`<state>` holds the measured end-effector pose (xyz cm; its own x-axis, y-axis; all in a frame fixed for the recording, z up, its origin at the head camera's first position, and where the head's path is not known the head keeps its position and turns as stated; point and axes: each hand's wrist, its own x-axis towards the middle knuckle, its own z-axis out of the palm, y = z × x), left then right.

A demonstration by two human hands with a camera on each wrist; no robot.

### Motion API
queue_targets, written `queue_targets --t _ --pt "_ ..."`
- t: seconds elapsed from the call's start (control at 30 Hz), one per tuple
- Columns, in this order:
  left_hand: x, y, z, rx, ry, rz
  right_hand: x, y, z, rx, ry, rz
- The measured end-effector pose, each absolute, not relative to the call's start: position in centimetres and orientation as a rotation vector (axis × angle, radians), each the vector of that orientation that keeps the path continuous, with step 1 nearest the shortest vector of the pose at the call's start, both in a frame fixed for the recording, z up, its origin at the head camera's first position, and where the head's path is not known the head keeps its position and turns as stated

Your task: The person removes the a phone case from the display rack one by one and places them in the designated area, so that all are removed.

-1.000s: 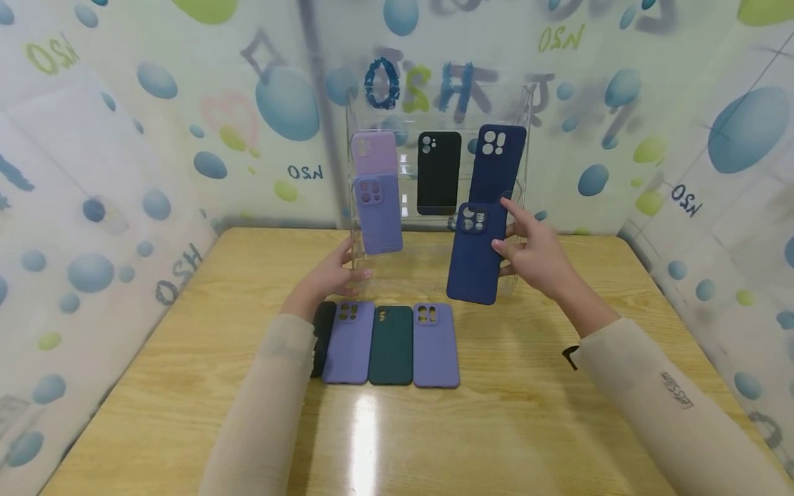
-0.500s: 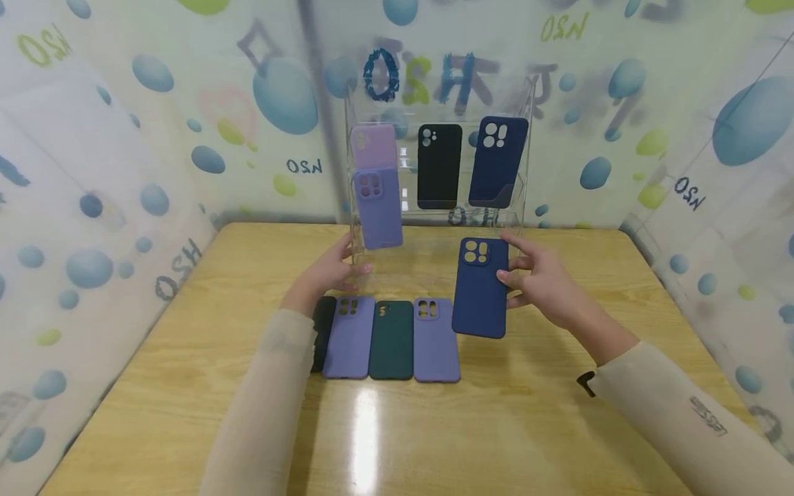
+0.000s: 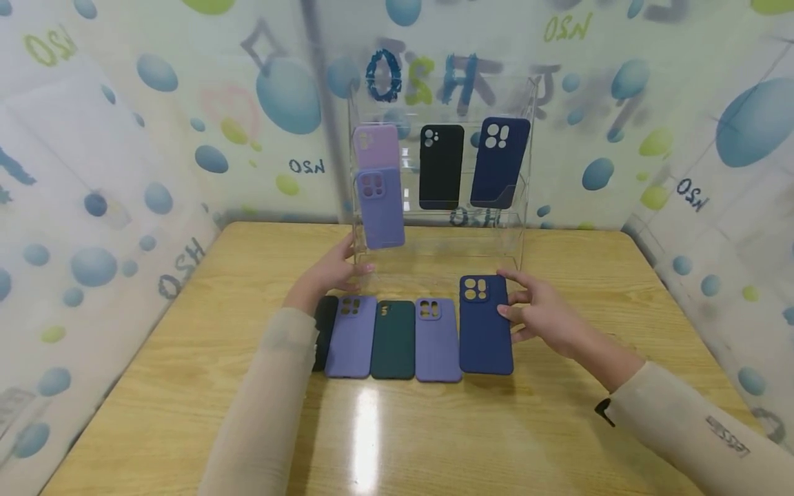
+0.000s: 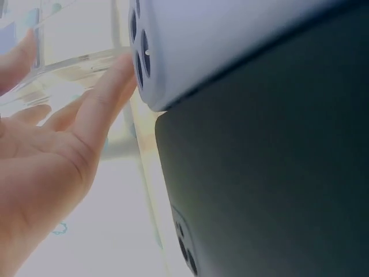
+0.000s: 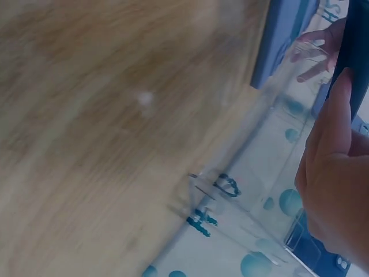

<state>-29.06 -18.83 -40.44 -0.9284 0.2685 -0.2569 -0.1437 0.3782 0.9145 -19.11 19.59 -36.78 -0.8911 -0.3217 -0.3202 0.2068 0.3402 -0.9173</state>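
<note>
Right hand (image 3: 542, 315) gripping dark blue phone case (image 3: 485, 325) by its right side; case lying on tabletop (image 3: 558, 427) at right end of row, near middle. Beside it sitting purple case (image 3: 437, 339), dark green case (image 3: 393, 339), another purple case (image 3: 350, 336), black case (image 3: 324, 331) half hiding under left sleeve. Left hand (image 3: 329, 275), fingers straight, touching clear stand (image 3: 524, 158) at far edge. Stand holding four more cases.

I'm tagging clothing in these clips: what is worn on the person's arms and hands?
Both arms wear long, pale beige sleeves. The right sleeve has small dark lettering on the forearm and a black mark at the cuff. Both hands are bare.
</note>
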Motion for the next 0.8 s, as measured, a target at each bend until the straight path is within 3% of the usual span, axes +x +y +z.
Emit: queue_targets --t 0.47,0.8 --pt "-29.1 -19.4 -40.6 0.303 2.378 1.378 -19.3 20.1 -39.7 -0.064 2.155 -1.477" --pt "-28.9 -18.9 -40.8 0.206 2.33 1.48 -20.2 20.0 -40.8 -0.04 2.154 -1.433"
